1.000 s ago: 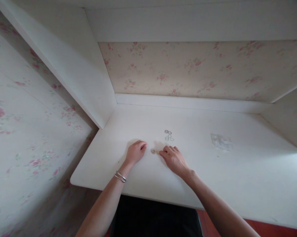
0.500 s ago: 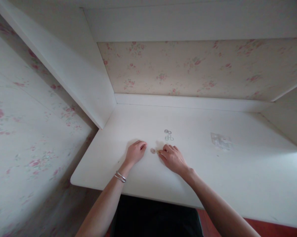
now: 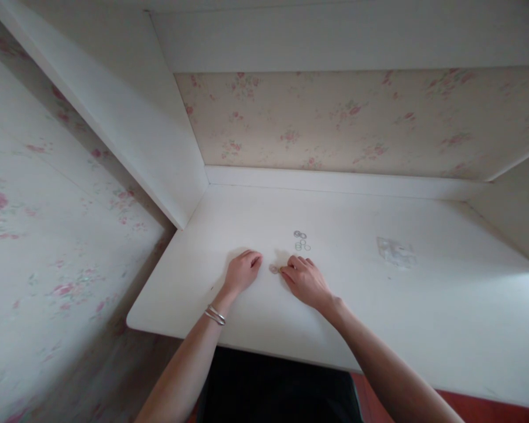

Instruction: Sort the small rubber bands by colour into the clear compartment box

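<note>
Head view: on the worktop [image 3: 334, 329], between our loosely closed left hand [image 3: 242, 272] and our right hand [image 3: 307, 282], lie pale rings [image 3: 273, 268]; whether the right fingers [image 3: 287, 274] grip one, we cannot tell.

The desk [image 3: 334, 317] is a plain, slightly greyish white, and so are the side panel [image 3: 158, 147] and the back strip [image 3: 334, 180]. Cream wallpaper [image 3: 264, 117] behind carries scattered pink and red flower sprays with faded green leaves; the left wall [image 3: 22, 258] repeats the floral print on a cooler, paler ground. The farther rings [image 3: 300, 235] look dark grey, the nearer group of rings [image 3: 302, 245] grey-green. Beside the right hand [image 3: 282, 269], a ring [image 3: 273, 268] shows pale pinkish. The bag [image 3: 396, 252] is clear with whitish contents, the bracelets [image 3: 215, 315] silver, the floor [image 3: 488, 405] red.
</note>
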Tool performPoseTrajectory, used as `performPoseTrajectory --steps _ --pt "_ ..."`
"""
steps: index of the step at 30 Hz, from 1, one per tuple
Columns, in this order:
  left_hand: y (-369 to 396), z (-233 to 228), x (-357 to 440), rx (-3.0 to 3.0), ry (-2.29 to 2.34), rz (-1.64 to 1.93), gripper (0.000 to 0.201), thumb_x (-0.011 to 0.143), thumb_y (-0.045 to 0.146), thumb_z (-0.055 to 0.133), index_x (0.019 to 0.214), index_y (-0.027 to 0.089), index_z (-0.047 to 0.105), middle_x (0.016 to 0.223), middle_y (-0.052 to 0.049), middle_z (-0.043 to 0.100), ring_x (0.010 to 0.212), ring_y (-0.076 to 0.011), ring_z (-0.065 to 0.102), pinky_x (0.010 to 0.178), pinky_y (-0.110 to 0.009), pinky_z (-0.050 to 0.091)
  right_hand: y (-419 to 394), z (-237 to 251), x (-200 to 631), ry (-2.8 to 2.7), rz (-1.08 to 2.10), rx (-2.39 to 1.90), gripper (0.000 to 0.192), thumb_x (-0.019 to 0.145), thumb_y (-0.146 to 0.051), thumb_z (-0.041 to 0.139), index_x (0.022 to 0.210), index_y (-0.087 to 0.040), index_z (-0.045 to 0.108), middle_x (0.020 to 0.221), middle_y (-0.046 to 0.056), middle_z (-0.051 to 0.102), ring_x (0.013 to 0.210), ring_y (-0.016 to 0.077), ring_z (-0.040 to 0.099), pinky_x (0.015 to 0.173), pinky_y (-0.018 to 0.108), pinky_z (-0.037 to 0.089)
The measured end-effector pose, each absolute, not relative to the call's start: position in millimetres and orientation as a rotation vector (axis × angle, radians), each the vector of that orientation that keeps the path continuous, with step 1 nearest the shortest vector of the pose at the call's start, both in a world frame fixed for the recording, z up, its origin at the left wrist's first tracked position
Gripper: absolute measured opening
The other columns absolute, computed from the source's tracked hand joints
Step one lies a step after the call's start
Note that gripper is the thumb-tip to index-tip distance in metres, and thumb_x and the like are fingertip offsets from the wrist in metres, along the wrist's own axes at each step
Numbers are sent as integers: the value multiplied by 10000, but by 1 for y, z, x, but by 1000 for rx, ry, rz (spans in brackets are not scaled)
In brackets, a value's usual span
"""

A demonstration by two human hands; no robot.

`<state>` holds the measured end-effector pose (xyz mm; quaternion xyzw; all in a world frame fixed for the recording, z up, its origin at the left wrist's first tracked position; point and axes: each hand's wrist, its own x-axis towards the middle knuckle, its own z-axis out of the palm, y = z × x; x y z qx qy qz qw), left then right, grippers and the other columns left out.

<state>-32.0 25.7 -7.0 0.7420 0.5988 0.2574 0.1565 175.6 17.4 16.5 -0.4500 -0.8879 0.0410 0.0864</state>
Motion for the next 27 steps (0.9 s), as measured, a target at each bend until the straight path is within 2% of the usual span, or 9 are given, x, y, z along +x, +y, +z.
performPoseTrajectory --steps 6,11,21,27 --pt "26 -9 -33 2125 1711 732 170 891 221 462 864 217 631 862 -10 656 780 -125 583 689 -230 413 17 8 182 -2553 239 -1334 158 870 -270 530 963 -248 655 916 36 568 845 152 511 768 283 348" --pt "26 -10 -34 2134 1699 758 161 886 217 470 855 213 628 856 -6 654 768 -121 580 678 -229 406 17 1 186 -2421 311 -1401 218 849 -344 557 1036 -253 621 959 38 589 875 163 531 798 286 378" --pt "27 -11 -33 2123 1685 740 178 895 233 463 876 217 640 880 -6 662 808 -124 592 711 -225 424 22 -22 209 -2133 300 -1570 240 899 -308 444 983 -201 641 893 45 622 848 159 561 774 262 417" --pt "28 -14 -33 2124 1696 753 180 891 232 469 866 217 647 861 -6 664 787 -124 593 701 -229 430 43 -25 214 -2094 222 -1687 261 882 -285 452 1058 -226 636 923 49 620 846 169 555 760 271 401"
